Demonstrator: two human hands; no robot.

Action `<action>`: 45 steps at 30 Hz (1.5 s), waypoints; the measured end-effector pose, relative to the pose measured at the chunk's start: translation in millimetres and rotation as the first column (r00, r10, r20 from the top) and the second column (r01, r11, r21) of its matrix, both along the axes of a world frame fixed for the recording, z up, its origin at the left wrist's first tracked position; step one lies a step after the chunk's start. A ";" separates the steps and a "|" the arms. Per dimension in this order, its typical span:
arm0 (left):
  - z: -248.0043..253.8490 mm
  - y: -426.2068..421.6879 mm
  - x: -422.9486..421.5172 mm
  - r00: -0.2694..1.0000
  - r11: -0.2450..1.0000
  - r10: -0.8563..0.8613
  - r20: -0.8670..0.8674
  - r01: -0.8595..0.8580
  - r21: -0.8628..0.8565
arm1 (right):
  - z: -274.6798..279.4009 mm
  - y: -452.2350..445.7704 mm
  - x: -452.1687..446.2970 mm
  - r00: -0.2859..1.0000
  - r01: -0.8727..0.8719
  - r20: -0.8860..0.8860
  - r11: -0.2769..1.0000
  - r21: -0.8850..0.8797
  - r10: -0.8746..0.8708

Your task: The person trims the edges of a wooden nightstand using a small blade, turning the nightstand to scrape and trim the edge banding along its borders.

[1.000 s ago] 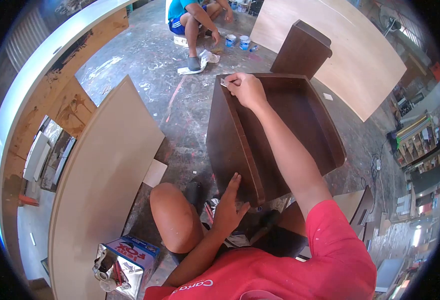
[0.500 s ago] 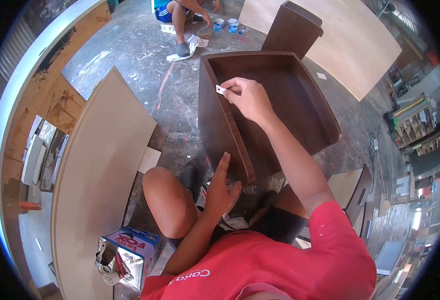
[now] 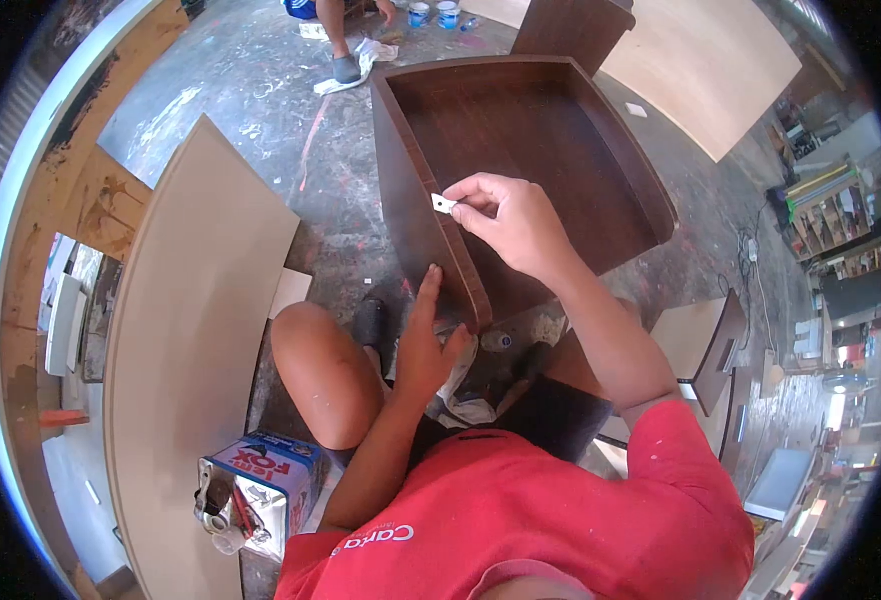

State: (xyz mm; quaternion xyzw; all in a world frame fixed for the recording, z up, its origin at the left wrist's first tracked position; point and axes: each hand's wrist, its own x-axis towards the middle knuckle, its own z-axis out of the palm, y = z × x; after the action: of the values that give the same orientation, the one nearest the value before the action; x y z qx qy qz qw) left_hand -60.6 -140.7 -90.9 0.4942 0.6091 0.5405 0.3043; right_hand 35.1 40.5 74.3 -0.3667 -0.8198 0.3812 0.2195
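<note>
A dark brown wooden box-like piece [image 3: 551,150] with raised edges stands tilted in front of me. My right hand [image 3: 506,220] pinches a small whitish flat piece with a dark hole [image 3: 443,204] between thumb and fingers, at the top of the near-left edge. Against the outer side of the same panel, close to its lower corner, rests my left hand [image 3: 429,345], its fingers spread and holding nothing.
At the left a large pale panel [image 3: 191,330] leans beside a metal tin [image 3: 271,480]. Another person's leg [image 3: 333,30] shows at the top, near two small cans [image 3: 433,14]. A light board [image 3: 711,70] stands behind; cables [image 3: 751,260] lie right.
My right hand has slid the small piece along the edge from the far corner towards me. The view has tipped down, so the brown piece appears higher. My left hand stays against its side.
</note>
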 end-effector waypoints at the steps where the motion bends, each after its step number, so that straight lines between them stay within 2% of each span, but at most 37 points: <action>1: -0.2 0.3 -0.2 1.000 1.000 -0.002 -0.005 0.002 -0.001 | 0.1 -3.3 3.6 1.000 -0.003 0.006 1.000 -0.012 0.003; 6: 0.1 -1.9 -1.0 0.998 1.000 -0.002 -0.061 0.002 -0.005 | -0.3 -21.7 24.5 0.999 -0.031 -0.010 1.000 0.001 0.031; 10: -3.0 -1.3 -0.1 0.998 0.999 -0.014 0.058 0.017 -0.038 | 1.4 -41.9 41.2 0.999 -0.024 -0.039 0.999 -0.048 0.022; 14: 1.2 -3.3 0.9 0.994 0.993 -0.012 0.109 0.025 -0.114 | -5.7 -58.1 56.9 0.997 -0.021 -0.074 1.000 -0.018 0.020; 17: -15.6 0.3 -1.4 1.000 0.999 -0.018 0.014 0.018 -0.028 | -9.1 -68.6 65.9 0.995 -0.020 -0.101 1.000 0.001 0.020; 19: -15.0 0.8 -0.1 1.000 0.999 -0.015 -0.005 0.015 -0.029 | -9.5 -76.1 70.3 0.992 -0.013 -0.124 1.000 -0.013 0.012; 22: -4.7 -2.3 2.7 0.996 0.989 0.000 0.085 0.012 -0.150 | -23.5 -83.5 74.2 0.983 0.018 -0.181 0.989 0.147 0.009; 25: -4.1 0.2 2.6 0.991 0.992 0.005 0.132 0.012 -0.129 | -35.7 -86.9 82.8 0.989 0.006 -0.146 0.981 0.194 0.023; 27: -8.9 1.9 1.8 0.994 0.997 -0.003 0.110 0.011 -0.072 | -46.7 -87.1 86.7 0.986 -0.005 -0.160 0.956 0.293 0.054; 31: -12.4 1.8 4.3 0.990 0.996 0.012 0.143 0.001 -0.091 | -65.0 -83.6 89.1 0.957 -0.023 -0.235 0.854 0.520 0.169; 34: -12.9 0.3 4.9 0.991 0.993 0.025 0.133 -0.010 -0.113 | -69.9 -78.6 92.0 0.941 -0.051 -0.236 0.794 0.605 0.241; 36: -13.5 1.3 5.2 0.994 0.997 0.022 0.103 -0.014 -0.076 | -72.7 -75.2 92.6 0.932 -0.055 -0.246 0.774 0.631 0.267; 42: -4.1 2.3 4.8 0.992 0.990 0.025 0.125 -0.008 -0.139 | -71.8 -68.7 93.1 0.928 -0.090 -0.230 0.773 0.628 0.294; 45: -15.3 1.6 5.1 0.994 0.997 0.020 0.108 -0.012 -0.073 | -72.0 -67.2 95.3 0.928 -0.127 -0.209 0.790 0.600 0.308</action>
State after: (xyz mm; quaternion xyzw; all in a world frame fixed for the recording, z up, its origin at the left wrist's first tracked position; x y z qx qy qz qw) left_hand -55.5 -139.1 -106.3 0.4478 0.6148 0.5467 0.3502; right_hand 130.4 -26.7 2.3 -0.1236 -0.8909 0.1884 0.3944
